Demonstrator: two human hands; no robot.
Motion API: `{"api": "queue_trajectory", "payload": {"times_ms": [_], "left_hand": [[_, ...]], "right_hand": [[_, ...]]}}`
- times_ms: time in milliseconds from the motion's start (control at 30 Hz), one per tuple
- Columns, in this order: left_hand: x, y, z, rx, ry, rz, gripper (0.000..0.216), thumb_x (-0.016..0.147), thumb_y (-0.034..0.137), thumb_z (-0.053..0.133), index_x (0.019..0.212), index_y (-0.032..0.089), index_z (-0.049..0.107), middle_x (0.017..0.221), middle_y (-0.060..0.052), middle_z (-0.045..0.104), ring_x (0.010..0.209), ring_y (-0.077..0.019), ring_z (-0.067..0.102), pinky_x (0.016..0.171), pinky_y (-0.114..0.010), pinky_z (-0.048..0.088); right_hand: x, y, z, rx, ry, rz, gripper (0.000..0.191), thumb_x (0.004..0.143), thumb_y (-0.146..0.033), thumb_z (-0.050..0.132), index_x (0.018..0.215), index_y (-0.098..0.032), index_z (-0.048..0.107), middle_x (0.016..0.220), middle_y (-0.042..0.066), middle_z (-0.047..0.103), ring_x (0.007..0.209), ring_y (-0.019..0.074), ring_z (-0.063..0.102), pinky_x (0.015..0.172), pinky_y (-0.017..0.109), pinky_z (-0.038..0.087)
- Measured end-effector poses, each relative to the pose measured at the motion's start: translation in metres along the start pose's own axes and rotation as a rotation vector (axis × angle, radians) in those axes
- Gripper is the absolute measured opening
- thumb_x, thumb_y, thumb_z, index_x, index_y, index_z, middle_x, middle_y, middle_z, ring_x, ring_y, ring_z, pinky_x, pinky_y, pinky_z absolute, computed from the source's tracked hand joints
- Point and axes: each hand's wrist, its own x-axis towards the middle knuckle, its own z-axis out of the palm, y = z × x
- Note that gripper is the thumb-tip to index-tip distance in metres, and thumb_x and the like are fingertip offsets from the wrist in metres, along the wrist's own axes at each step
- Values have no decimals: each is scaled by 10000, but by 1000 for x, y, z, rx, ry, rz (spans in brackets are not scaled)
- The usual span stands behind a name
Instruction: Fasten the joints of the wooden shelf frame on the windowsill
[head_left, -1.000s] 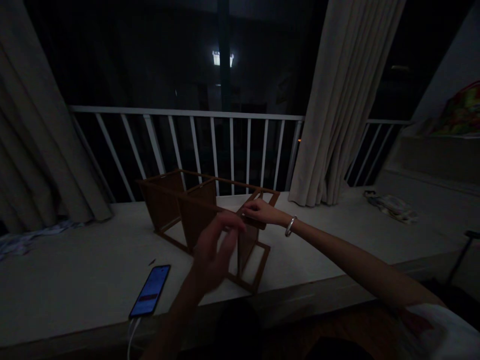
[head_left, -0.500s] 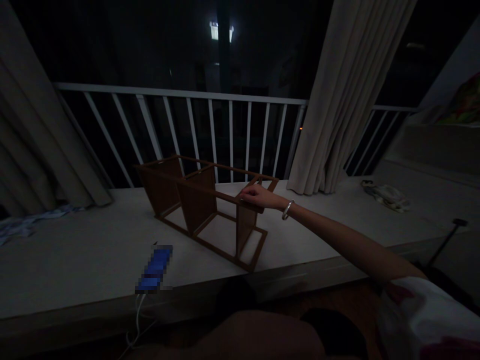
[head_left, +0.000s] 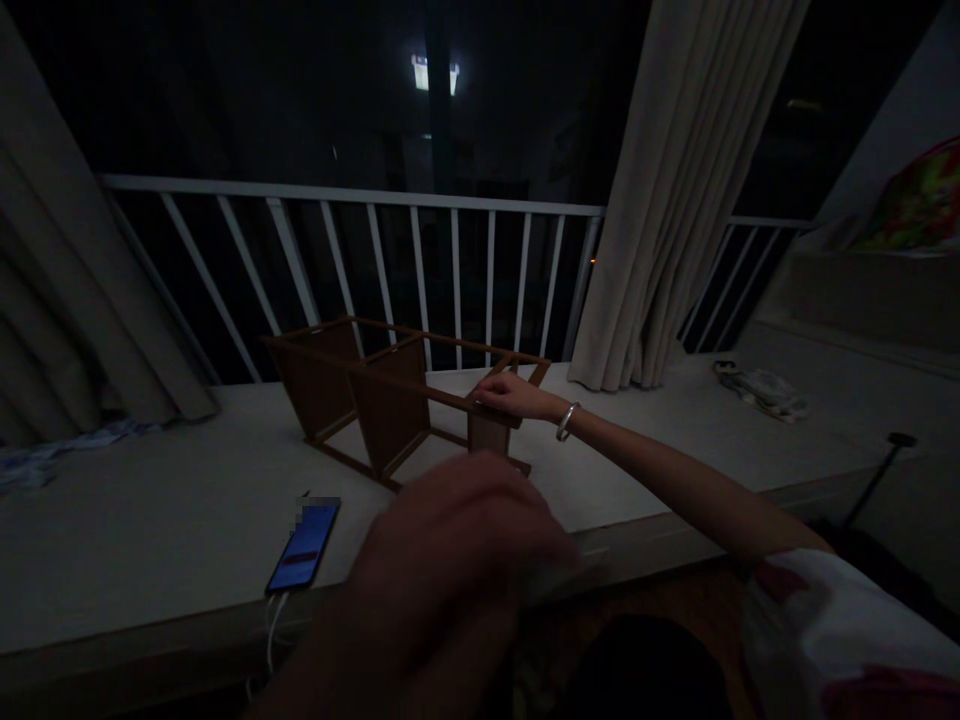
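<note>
A brown wooden shelf rack (head_left: pixel 394 405) lies on its side on the pale window ledge. My right hand (head_left: pixel 514 394), with a silver bangle at the wrist, is closed on the upper rail at its right end. Large and blurred in front of the camera, my left hand (head_left: pixel 457 550) has its fingers curled in. A faint pale smear shows below those fingers, and I cannot make out what it is. The left hand covers the rack's lower front corner. Left of it a phone (head_left: pixel 306 543) with a lit blue screen lies at the ledge's edge.
White railings (head_left: pixel 416 270) stand behind the rack, between beige curtains (head_left: pixel 675 200). A white cable (head_left: pixel 271 640) hangs from the phone over the ledge edge. Crumpled pale cloth (head_left: pixel 765 392) lies on the ledge at right, checked cloth (head_left: pixel 67 445) at left. The room is dim.
My left hand has risen into view from below, in front of the rack. My right hand stays on the rack's end rail. The view has shifted slightly.
</note>
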Motion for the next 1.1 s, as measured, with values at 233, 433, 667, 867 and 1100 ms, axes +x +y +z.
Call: {"api": "queue_trajectory", "payload": {"times_ms": [233, 433, 667, 867, 1100], "left_hand": [[149, -99, 26, -101, -50, -63, 187, 754, 125, 391, 777, 148, 575, 798, -23, 573, 790, -126, 528, 716, -253, 417], [165, -160, 61, -279, -132, -182, 135, 731, 200, 482, 784, 122, 580, 767, -26, 581, 730, -116, 535, 649, -218, 418], [178, -182, 54, -509, -459, -239, 216, 695, 269, 577, 826, 98, 598, 772, -37, 598, 717, -114, 538, 670, -229, 416], [193, -193, 55, -550, -636, -252, 222, 646, 263, 625, 800, 105, 602, 734, -11, 593, 690, -103, 534, 658, -213, 406], [193, -191, 50, -591, -655, -316, 257, 604, 268, 662, 804, 111, 620, 753, -14, 612, 702, -103, 544, 673, -213, 402]], "right_hand": [[1, -2, 1, -13, 12, -1, 400, 802, -441, 377, 729, -90, 554, 582, -16, 433, 524, 65, 362, 483, 192, 276], [0, -5, 1, -10, 8, 22, 455, 792, -500, 359, 731, -91, 549, 586, -18, 420, 524, 63, 351, 476, 188, 260], [0, -8, -1, 15, -46, 4, 441, 797, -487, 355, 745, -90, 541, 593, -20, 394, 519, 61, 335, 459, 185, 240], [3, -10, -6, -84, -83, 8, 429, 800, -482, 349, 719, -102, 532, 589, -19, 406, 519, 62, 334, 469, 187, 249], [8, -15, -15, -347, -118, -45, 396, 824, -408, 338, 704, -95, 549, 553, -12, 442, 498, 58, 344, 496, 195, 229]]}}
